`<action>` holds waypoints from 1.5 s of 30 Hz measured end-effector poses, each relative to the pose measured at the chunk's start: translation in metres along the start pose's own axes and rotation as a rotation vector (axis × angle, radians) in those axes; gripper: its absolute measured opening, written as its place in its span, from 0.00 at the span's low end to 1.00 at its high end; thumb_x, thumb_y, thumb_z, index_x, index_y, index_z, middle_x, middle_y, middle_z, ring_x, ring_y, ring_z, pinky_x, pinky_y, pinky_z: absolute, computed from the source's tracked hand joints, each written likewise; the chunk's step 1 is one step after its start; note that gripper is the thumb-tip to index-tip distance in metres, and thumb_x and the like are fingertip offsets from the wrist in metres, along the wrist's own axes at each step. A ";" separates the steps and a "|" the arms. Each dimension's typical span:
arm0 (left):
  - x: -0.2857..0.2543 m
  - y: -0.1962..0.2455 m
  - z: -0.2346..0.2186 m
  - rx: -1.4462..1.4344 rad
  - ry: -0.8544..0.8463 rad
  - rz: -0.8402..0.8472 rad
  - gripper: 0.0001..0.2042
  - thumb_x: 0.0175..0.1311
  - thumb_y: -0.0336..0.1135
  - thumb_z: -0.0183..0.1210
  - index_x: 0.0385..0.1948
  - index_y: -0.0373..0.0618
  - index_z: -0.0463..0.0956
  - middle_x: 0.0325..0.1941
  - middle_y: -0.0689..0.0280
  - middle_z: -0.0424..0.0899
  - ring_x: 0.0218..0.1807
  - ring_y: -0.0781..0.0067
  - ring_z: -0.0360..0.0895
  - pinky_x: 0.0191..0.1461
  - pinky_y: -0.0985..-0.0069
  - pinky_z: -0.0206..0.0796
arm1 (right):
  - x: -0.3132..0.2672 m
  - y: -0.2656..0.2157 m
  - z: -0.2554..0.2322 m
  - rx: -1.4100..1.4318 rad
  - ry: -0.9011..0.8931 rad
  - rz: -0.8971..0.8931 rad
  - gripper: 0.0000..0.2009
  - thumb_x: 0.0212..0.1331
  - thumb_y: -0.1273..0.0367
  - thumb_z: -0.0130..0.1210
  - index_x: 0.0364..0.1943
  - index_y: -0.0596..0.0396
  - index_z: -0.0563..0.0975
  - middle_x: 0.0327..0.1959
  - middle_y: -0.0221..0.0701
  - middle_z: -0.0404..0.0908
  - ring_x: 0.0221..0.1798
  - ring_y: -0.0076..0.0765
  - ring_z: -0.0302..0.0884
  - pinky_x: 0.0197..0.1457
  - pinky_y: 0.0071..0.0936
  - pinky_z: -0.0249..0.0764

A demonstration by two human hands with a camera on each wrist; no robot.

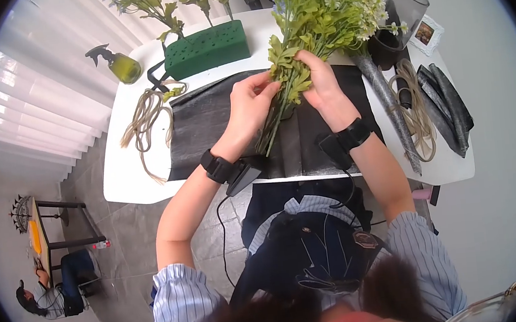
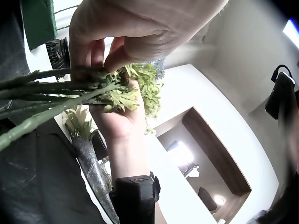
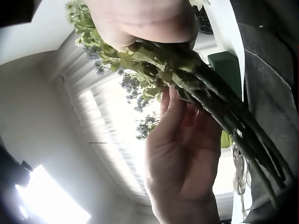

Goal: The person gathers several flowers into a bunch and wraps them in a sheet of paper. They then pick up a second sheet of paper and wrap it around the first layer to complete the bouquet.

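A bunch of artificial flowers (image 1: 334, 14), with small white and blue blooms and light green leaves, slants over the table. My right hand (image 1: 323, 83) grips the bunch round its stems, just below the thick foliage. From the other side my left hand (image 1: 251, 104) pinches at the leafy part of the stems with thumb and fingertips; I cannot tell whether a leaf or a stem is between them. Bare green stems (image 2: 42, 112) stick out below both hands toward my body. In the right wrist view, the left hand (image 3: 184, 149) reaches in under the leaves (image 3: 154, 65).
Black sheeting (image 1: 205, 126) covers the white table's (image 1: 129, 179) middle. Green foam (image 1: 207, 49) with upright flowers, a spray bottle (image 1: 121, 65) and twine (image 1: 148, 119) lie left. Right are a wrapped roll (image 1: 386, 108), more cord (image 1: 418, 117), black rolls (image 1: 448, 105), a dark vase (image 1: 404, 1) and a frame (image 1: 429, 33).
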State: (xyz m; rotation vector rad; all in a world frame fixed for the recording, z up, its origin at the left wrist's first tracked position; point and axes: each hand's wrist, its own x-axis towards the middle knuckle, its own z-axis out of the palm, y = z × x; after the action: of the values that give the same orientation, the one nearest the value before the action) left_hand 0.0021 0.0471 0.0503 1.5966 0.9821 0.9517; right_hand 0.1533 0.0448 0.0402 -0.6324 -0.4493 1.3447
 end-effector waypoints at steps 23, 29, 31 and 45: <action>-0.009 0.002 -0.029 0.040 -0.800 -0.241 0.12 0.64 0.37 0.51 0.39 0.35 0.72 0.12 0.67 0.76 0.21 0.86 0.72 0.34 0.85 0.66 | -0.002 -0.015 0.021 0.091 -0.053 0.067 0.10 0.53 0.74 0.51 0.39 0.64 0.72 0.34 0.38 0.76 0.36 0.36 0.77 0.39 0.32 0.75; 0.008 0.000 -0.036 0.017 -0.923 -0.164 0.15 0.63 0.41 0.52 0.39 0.35 0.72 0.16 0.64 0.77 0.23 0.81 0.75 0.33 0.81 0.70 | -0.002 -0.017 0.025 0.100 -0.048 -0.012 0.13 0.51 0.73 0.54 0.43 0.57 0.70 0.28 0.30 0.71 0.22 0.27 0.69 0.27 0.26 0.68; 0.029 0.003 -0.043 0.062 -0.820 -0.086 0.18 0.61 0.42 0.54 0.42 0.35 0.71 0.21 0.62 0.79 0.24 0.78 0.76 0.30 0.80 0.71 | -0.001 -0.019 0.026 0.081 0.042 -0.051 0.15 0.51 0.74 0.54 0.44 0.56 0.69 0.27 0.29 0.69 0.20 0.25 0.65 0.25 0.25 0.65; 0.204 -0.014 -0.042 0.397 0.399 0.196 0.10 0.56 0.30 0.51 0.27 0.31 0.75 0.20 0.51 0.78 0.19 0.60 0.78 0.26 0.70 0.70 | 0.011 -0.030 0.004 -0.061 0.147 -0.071 0.15 0.49 0.74 0.56 0.44 0.56 0.70 0.27 0.28 0.70 0.23 0.26 0.69 0.25 0.25 0.68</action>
State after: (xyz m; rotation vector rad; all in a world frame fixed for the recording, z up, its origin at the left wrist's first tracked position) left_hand 0.0355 0.2526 0.0686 1.8983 1.3727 1.3048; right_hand 0.1751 0.0536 0.0622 -0.7539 -0.3915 1.2113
